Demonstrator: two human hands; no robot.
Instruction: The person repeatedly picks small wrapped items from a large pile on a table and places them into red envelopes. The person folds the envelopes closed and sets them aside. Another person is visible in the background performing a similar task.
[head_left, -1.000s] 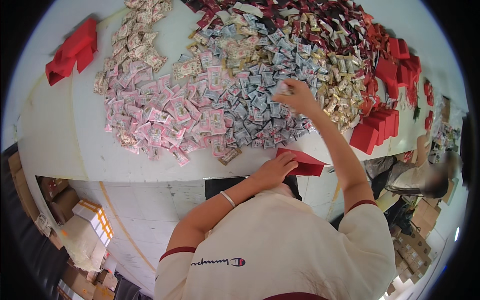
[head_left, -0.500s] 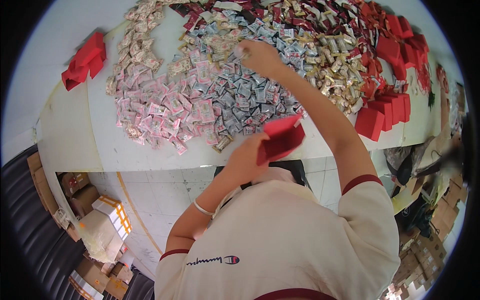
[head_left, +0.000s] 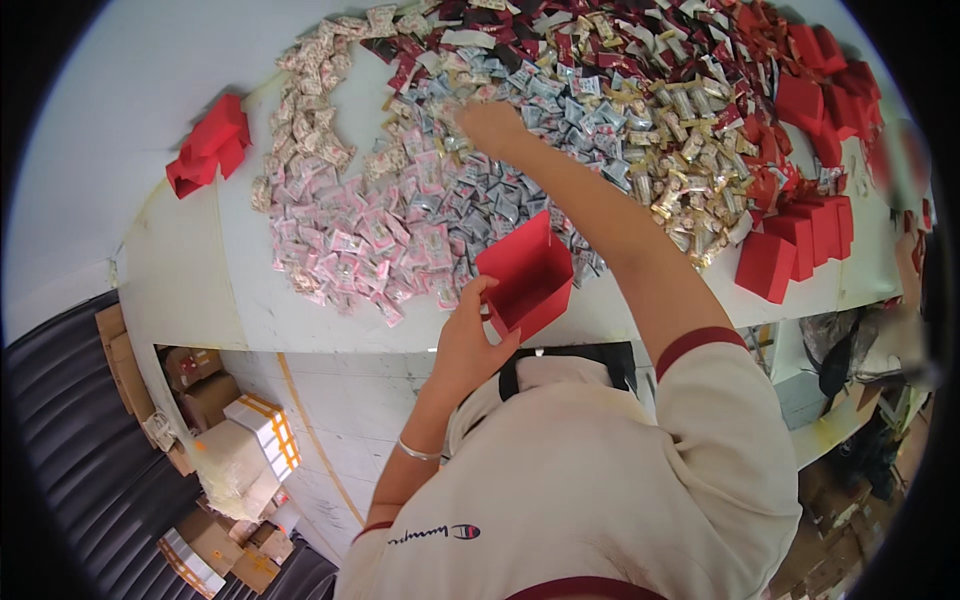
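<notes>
My left hand (head_left: pixel 468 340) grips an open red paper box (head_left: pixel 540 318) near the table's front edge, thumb on the near side, fingers on the left wall. The box's mouth tilts up and its inside shows dark red. My right hand (head_left: pixel 492 130) reaches far across the heap, its fingers curled down among small wrapped candies; whatever they pinch is hidden. Around that hand lie cream-patterned candies (head_left: pixel 385 163) and blue-grey candies (head_left: pixel 490 205). Pink-wrapped candies (head_left: pixel 345 240) spread left of the box.
Gold-wrapped candies (head_left: pixel 690 150) and dark red packets (head_left: pixel 600 50) lie right and far. Red boxes (head_left: pixel 766 266) stand in a row at the right; more red boxes (head_left: pixel 212 140) lie at the far left. Cardboard cartons (head_left: pixel 205 400) sit below the table (head_left: pixel 180 290) on the left.
My right hand has moved slightly left and nearer over the candies. My left hand has turned the red box so its mouth faces upward more. The whole view has shifted a little.
</notes>
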